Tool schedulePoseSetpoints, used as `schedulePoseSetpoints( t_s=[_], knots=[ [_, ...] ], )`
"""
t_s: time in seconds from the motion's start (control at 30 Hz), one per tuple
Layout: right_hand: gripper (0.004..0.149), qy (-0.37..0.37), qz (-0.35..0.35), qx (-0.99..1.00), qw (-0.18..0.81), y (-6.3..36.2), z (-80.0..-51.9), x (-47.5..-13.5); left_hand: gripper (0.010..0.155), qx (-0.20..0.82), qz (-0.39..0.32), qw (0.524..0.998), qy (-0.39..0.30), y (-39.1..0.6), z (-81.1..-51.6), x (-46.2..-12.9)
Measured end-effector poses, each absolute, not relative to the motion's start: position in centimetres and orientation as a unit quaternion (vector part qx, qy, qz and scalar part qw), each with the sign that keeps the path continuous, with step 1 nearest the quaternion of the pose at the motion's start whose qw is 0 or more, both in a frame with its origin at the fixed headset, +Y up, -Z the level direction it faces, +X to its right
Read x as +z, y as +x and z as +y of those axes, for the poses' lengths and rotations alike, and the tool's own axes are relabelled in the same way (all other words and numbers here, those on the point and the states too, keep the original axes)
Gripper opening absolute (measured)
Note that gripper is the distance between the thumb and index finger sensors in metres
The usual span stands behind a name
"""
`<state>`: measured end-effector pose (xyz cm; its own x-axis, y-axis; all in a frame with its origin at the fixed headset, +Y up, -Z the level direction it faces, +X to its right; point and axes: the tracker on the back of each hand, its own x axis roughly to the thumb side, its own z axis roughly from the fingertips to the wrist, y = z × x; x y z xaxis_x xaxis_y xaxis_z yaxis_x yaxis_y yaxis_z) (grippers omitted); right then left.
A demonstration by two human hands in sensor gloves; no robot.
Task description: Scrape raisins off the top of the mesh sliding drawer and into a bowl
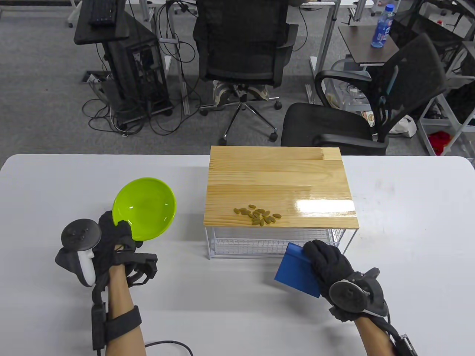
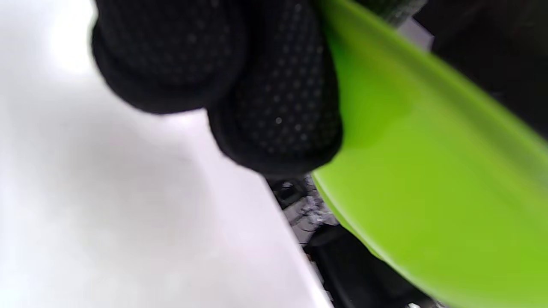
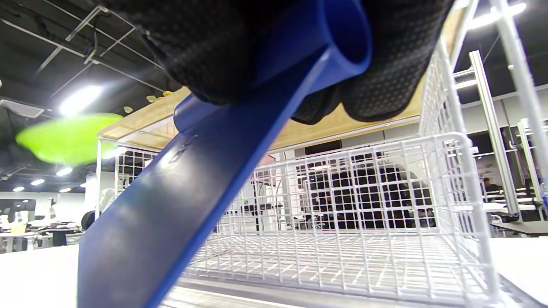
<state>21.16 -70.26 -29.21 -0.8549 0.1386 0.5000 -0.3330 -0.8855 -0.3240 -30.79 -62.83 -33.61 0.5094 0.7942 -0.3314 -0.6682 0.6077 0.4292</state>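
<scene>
A pile of several greenish-brown raisins (image 1: 258,216) lies near the front edge of the wooden top (image 1: 278,178) of the white mesh drawer (image 1: 274,241). My left hand (image 1: 117,231) grips the near rim of a lime green bowl (image 1: 146,207), tilted and lifted left of the drawer; the bowl (image 2: 428,179) fills the right of the left wrist view beside my fingers (image 2: 278,107). My right hand (image 1: 326,259) holds a blue scraper (image 1: 297,272) by its rolled handle, in front of the drawer's right part. The scraper (image 3: 192,179) slants down before the mesh basket (image 3: 342,231).
The white table (image 1: 408,222) runs wide on both sides of the drawer. Beyond its far edge stand black office chairs (image 1: 334,126) and a computer stand (image 1: 122,59) with cables on the floor.
</scene>
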Motion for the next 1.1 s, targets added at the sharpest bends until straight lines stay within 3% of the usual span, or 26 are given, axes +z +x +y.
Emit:
schedulePoseSetpoints(
  t_s=[0.2, 0.37, 0.5, 0.73, 1.1],
  knots=[
    [0.058, 0.230, -0.204, 0.943, 0.128, 21.6, -70.2, -29.2, 0.055, 0.389, 0.113, 0.907, 0.115, -24.1, -57.5, -31.9],
    [0.058, 0.223, -0.196, 0.946, 0.129, 21.9, -70.3, -29.2, 0.054, 0.404, 0.002, 0.911, 0.078, -17.7, -57.0, -31.4],
    [0.058, 0.219, -0.183, 0.951, 0.118, 22.3, -70.7, -29.3, 0.054, 0.374, -0.081, 0.924, 0.008, -12.0, -59.0, -31.4],
    [0.058, 0.210, -0.167, 0.956, 0.115, 23.0, -70.7, -29.5, 0.054, 0.310, -0.106, 0.941, -0.079, -8.2, -64.1, -32.0],
    [0.058, 0.186, -0.155, 0.956, 0.167, 25.8, -67.9, -29.2, 0.057, 0.298, -0.052, 0.946, -0.116, -9.9, -67.8, -33.3]
  ],
)
